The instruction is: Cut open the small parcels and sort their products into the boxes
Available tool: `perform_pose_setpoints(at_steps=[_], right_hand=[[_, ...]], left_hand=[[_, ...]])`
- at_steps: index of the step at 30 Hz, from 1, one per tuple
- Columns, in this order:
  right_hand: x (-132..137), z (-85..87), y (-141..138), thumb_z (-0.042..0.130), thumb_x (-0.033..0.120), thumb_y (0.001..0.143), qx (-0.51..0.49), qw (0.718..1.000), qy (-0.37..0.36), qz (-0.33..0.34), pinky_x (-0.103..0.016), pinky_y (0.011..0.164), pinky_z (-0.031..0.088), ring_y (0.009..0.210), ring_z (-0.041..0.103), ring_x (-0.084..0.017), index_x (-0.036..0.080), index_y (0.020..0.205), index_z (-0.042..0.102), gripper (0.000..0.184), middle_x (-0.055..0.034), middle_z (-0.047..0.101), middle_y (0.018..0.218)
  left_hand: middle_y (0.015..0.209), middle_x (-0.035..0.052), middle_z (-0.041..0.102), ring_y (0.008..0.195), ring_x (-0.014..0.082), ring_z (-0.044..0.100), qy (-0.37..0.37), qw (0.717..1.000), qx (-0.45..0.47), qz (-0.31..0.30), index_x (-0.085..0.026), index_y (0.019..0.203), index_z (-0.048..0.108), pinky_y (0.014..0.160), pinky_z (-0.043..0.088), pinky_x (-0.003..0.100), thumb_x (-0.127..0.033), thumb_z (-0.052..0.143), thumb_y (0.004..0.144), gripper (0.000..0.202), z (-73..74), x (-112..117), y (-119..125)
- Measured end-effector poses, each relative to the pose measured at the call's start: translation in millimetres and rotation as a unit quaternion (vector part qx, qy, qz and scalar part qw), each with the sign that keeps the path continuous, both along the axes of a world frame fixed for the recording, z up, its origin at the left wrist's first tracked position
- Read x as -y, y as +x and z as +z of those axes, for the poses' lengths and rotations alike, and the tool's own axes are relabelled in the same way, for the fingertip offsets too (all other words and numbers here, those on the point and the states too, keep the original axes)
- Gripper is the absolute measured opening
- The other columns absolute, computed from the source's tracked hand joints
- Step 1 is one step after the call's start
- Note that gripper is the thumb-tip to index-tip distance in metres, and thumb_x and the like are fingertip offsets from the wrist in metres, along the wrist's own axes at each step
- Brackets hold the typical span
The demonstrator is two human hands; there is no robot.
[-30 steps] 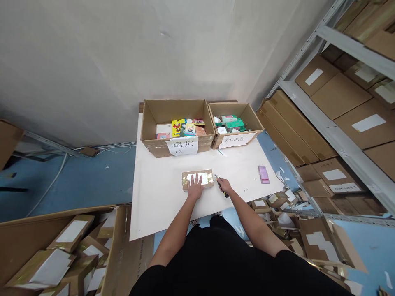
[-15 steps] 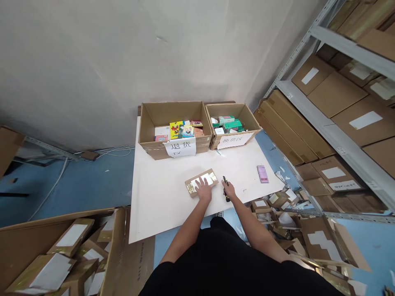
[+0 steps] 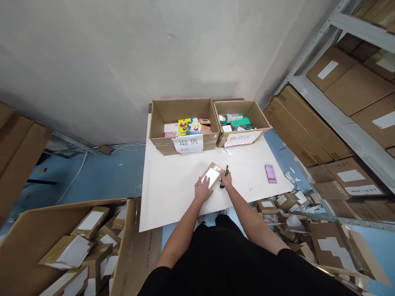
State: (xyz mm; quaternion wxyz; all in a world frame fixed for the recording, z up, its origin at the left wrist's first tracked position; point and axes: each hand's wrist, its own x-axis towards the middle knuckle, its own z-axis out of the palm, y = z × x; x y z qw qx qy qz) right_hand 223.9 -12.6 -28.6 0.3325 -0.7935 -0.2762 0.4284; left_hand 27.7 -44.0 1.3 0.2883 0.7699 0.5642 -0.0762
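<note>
A small taped cardboard box [image 3: 213, 173] with a white label lies slantwise on the white table. My left hand [image 3: 203, 190] grips its near left end, fingers over the label and thumb at the side. In my right hand [image 3: 227, 180] is a black and yellow utility knife [image 3: 226, 169], its top end pointing away from me. The right fingers are close against the box's right side; whether the blade is out is too small to tell.
Two open cartons with paper signs stand at the back: a larger carton [image 3: 157, 144] and a smaller carton [image 3: 267, 121]. A pink pixelated item [image 3: 270, 174] lies right on the table [image 3: 166, 193]. A large carton of parcels [image 3: 132, 230] stands left; loaded shelving [image 3: 336, 102] rises right.
The small box has turned to a steeper slant, its far end swinging away from me. My right hand has brought the utility knife up against its right side. The head view has shifted slightly left.
</note>
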Motion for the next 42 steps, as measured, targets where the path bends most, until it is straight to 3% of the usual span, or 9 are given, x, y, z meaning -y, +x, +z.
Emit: perform_pose_setpoints(at_steps=[6, 10, 15, 21, 26, 31, 35, 38, 42], right_hand=[[4, -1.0, -20, 0.055, 0.059, 0.095, -0.125, 0.991, 0.038, 0.043, -0.026, 0.057, 0.052, 0.055, 0.069, -0.019, 0.025, 0.087, 0.048, 0.035, 0.0009, 0.066, 0.064], [20, -7.7, -33, 0.056, 0.063, 0.089, -0.086, 0.994, 0.025, 0.070, -0.026, 0.067, 0.051, 0.074, 0.071, -0.021, 0.024, 0.082, 0.054, 0.039, -0.0043, 0.073, 0.074], [30, -14.4, -59, 0.056, 0.072, 0.081, -0.072, 0.993, 0.023, 0.091, -0.027, 0.071, 0.048, 0.079, 0.065, -0.021, 0.023, 0.083, 0.061, 0.049, -0.0026, 0.070, 0.079], [35, 1.0, -53, 0.051, 0.083, 0.078, -0.039, 0.994, 0.056, 0.090, -0.031, 0.078, 0.051, 0.090, 0.068, -0.025, 0.024, 0.085, 0.061, 0.060, -0.0067, 0.072, 0.090], [51, 26.9, -45, 0.055, 0.085, 0.077, -0.124, 0.978, 0.074, 0.150, -0.034, 0.082, 0.057, 0.106, 0.072, -0.028, 0.025, 0.100, 0.065, 0.065, -0.0099, 0.077, 0.105], [66, 37.7, -60, 0.061, 0.082, 0.079, -0.170, 0.972, 0.027, 0.162, -0.035, 0.078, 0.060, 0.112, 0.073, -0.030, 0.025, 0.109, 0.066, 0.065, -0.0115, 0.076, 0.117], [65, 41.9, -59, 0.063, 0.077, 0.082, -0.141, 0.974, 0.029, 0.173, -0.034, 0.082, 0.060, 0.113, 0.072, -0.028, 0.025, 0.106, 0.065, 0.057, -0.0096, 0.078, 0.114], [54, 46.5, -55, 0.064, 0.069, 0.086, -0.091, 0.976, 0.024, 0.196, -0.031, 0.075, 0.060, 0.098, 0.075, -0.025, 0.024, 0.097, 0.063, 0.047, -0.0076, 0.078, 0.101], [23, 54.7, -63, 0.057, 0.053, 0.097, -0.021, 0.961, -0.036, 0.273, -0.028, 0.059, 0.055, 0.060, 0.069, -0.019, 0.024, 0.102, 0.059, 0.030, -0.0008, 0.074, 0.078]], left_hand=[[0.176, 0.0058, 0.020, 0.163, 0.0327, 0.015, -0.085, 0.974, 0.147, 0.149, -0.024, 0.168, 0.027, 0.129, 0.025, 0.043, -0.065, 0.049, 0.098, 0.084, -18.0, -37, -77], [0.170, 0.0073, 0.037, 0.156, 0.0252, 0.038, -0.145, 0.923, 0.238, 0.266, -0.021, 0.168, 0.026, 0.127, 0.031, 0.038, -0.064, 0.036, 0.104, 0.078, -46.1, -25, -114], [0.166, 0.0126, 0.042, 0.156, 0.0261, 0.038, -0.123, 0.888, 0.282, 0.343, -0.014, 0.166, 0.030, 0.128, 0.029, 0.039, -0.059, 0.039, 0.104, 0.077, -72.7, 8, -92], [0.160, 0.0099, 0.053, 0.145, 0.0255, 0.054, -0.168, 0.840, 0.368, 0.362, -0.024, 0.161, 0.042, 0.118, 0.044, 0.042, -0.056, 0.039, 0.105, 0.064, -72.8, 28, -63], [0.145, 0.0101, 0.068, 0.132, 0.0259, 0.066, -0.196, 0.874, 0.225, 0.384, -0.026, 0.154, 0.051, 0.108, 0.053, 0.041, -0.047, 0.046, 0.102, 0.057, -63.4, 24, -58], [0.169, 0.0190, 0.037, 0.156, 0.0274, 0.038, -0.048, 0.873, 0.166, 0.456, -0.009, 0.170, 0.012, 0.125, 0.037, 0.039, -0.030, 0.043, 0.099, 0.080, -43.4, 6, -59], [0.177, 0.0074, 0.020, 0.163, 0.0250, 0.018, 0.116, 0.944, 0.151, 0.271, -0.020, 0.171, 0.010, 0.131, 0.026, 0.041, -0.032, 0.045, 0.099, 0.081, -15.9, -7, -76], [0.179, 0.0079, 0.007, 0.163, 0.0353, 0.013, 0.012, 0.989, 0.114, 0.098, -0.024, 0.171, 0.011, 0.125, 0.035, 0.047, -0.045, 0.069, 0.087, 0.104, -2.8, -18, -81], [0.178, 0.0072, -0.008, 0.161, 0.0443, 0.013, -0.064, 0.995, 0.048, 0.065, -0.029, 0.171, 0.006, 0.119, 0.040, 0.055, -0.054, 0.079, 0.078, 0.120, -2.2, -22, -79]])
